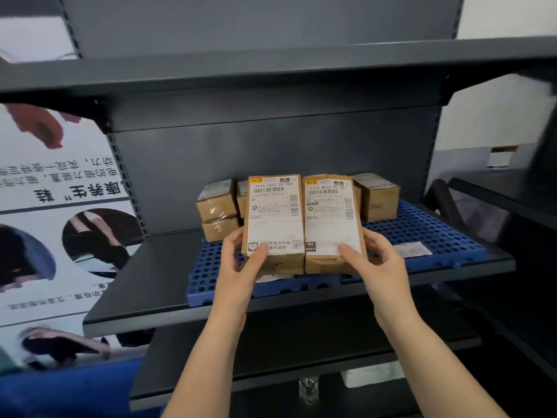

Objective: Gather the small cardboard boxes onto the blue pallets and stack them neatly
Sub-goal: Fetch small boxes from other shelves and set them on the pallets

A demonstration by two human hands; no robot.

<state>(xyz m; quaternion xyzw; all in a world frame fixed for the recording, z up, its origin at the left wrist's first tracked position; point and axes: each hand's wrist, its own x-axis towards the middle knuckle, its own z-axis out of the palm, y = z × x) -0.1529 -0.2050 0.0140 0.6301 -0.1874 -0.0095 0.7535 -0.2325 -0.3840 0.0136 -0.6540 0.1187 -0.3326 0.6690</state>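
Two long cardboard boxes with white shipping labels are held side by side above the blue perforated pallet [428,233] on a dark metal shelf. My left hand [241,263] grips the near end of the left box [274,218], thumb on its label. My right hand [376,260] grips the near end of the right box [331,218] the same way. Behind them on the pallet, two small boxes [217,209] are stacked at the left. Another small box [378,196] stands at the right. More boxes are partly hidden behind the held pair.
The dark shelf [144,285] juts toward me, with another shelf board [271,70] overhead and lower shelves below. A loose white label [414,248] lies on the pallet's right part. A printed poster [54,206] covers the wall at left. A second dark rack [512,200] stands at right.
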